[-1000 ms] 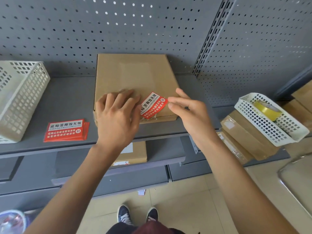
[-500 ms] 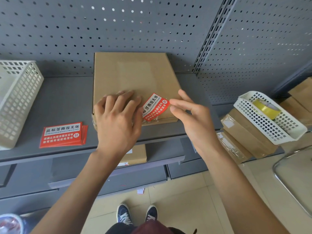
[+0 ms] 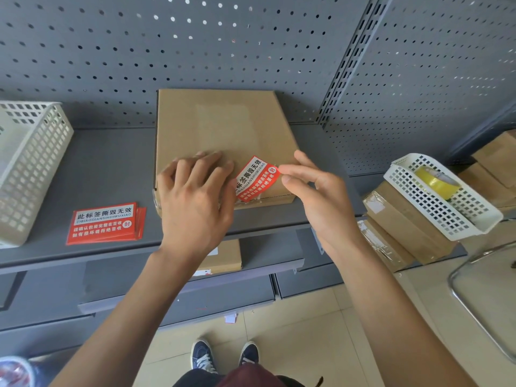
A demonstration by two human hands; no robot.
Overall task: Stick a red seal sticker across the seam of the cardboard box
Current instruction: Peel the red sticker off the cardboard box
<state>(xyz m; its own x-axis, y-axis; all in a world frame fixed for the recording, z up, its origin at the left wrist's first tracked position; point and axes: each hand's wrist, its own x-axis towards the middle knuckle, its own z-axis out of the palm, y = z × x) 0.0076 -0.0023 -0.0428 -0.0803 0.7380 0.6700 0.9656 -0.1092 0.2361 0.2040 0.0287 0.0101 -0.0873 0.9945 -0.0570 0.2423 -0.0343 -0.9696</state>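
Note:
A flat cardboard box (image 3: 223, 129) lies on the grey shelf (image 3: 106, 174), its front edge toward me. A red seal sticker (image 3: 255, 180) with white and black print lies tilted over the box's front right edge. My left hand (image 3: 195, 199) rests flat on the box's front left part, thumb touching the sticker's left end. My right hand (image 3: 315, 196) pinches the sticker's upper right corner between thumb and forefinger. The seam under the sticker is mostly hidden.
A stack of red seal stickers (image 3: 104, 223) lies on the shelf to the left. A white perforated basket (image 3: 28, 169) stands at the far left. At the right, a white basket (image 3: 435, 199) holding a yellow tape roll (image 3: 435, 182) sits on wrapped boxes (image 3: 402, 230).
My right hand has moved in from beside the sticker and now pinches its upper right corner. The left hand stays flat on the box. The view shifted slightly.

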